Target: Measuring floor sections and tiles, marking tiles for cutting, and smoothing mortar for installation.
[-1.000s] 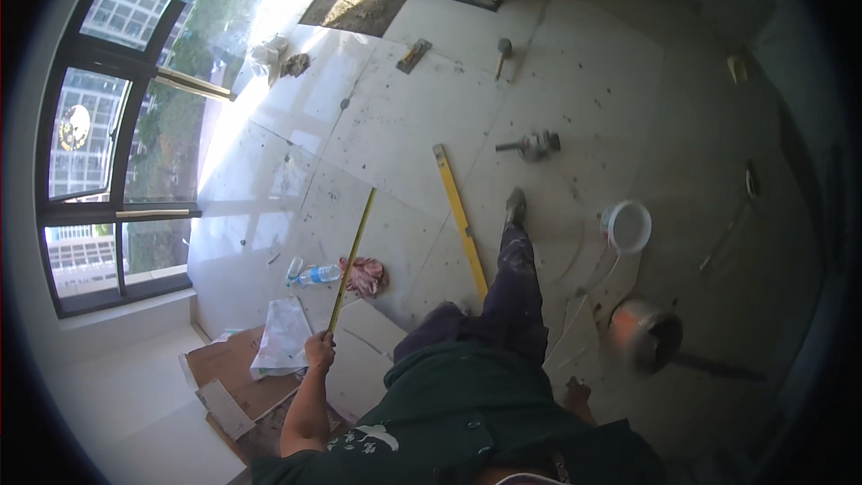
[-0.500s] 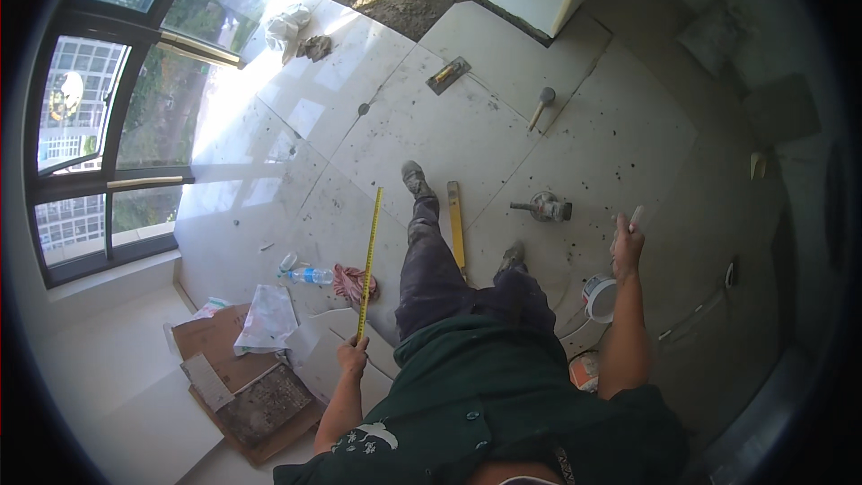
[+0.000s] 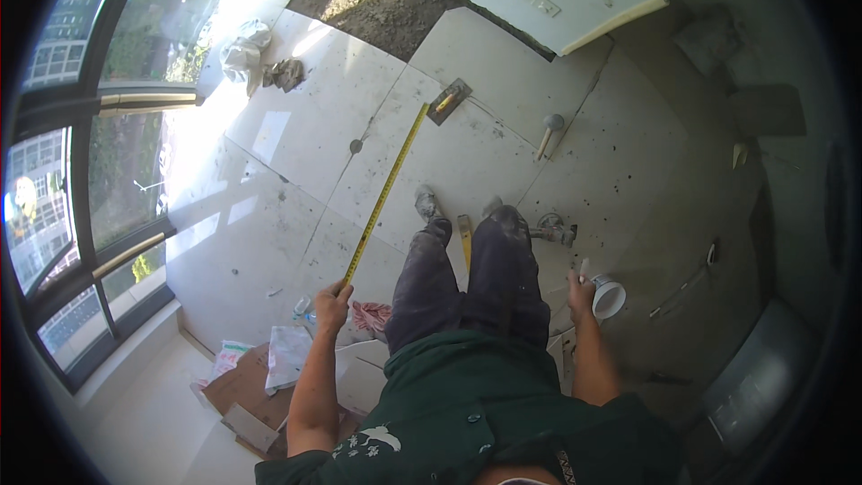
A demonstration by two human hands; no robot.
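My left hand (image 3: 331,307) is closed around the near end of a tape measure (image 3: 388,190). Its long yellow blade slants out forward and right, the far tip appearing beside a flat trowel (image 3: 451,101) on the floor tiles. The tape's case is hidden by my fingers. Out to the right, my right hand (image 3: 580,295) grips a short white stick-like marker (image 3: 584,267), its exact kind too small to make out. Just beside that hand stands a white bucket (image 3: 611,298). A yellow spirit level (image 3: 465,238) lies between my legs, partly covered.
A mallet (image 3: 549,133) and a metal tool with a round base (image 3: 555,229) lie on the tiles. Bare rough ground (image 3: 382,9) shows at the far doorway. Windows line the left. Cardboard (image 3: 241,388), a plastic bag (image 3: 287,355) and a red cloth (image 3: 370,315) lie near left.
I have stepped forward, with my feet now closer together. The tape blade has swung forward and right, up to the trowel. My right hand has come inward, nearer my leg.
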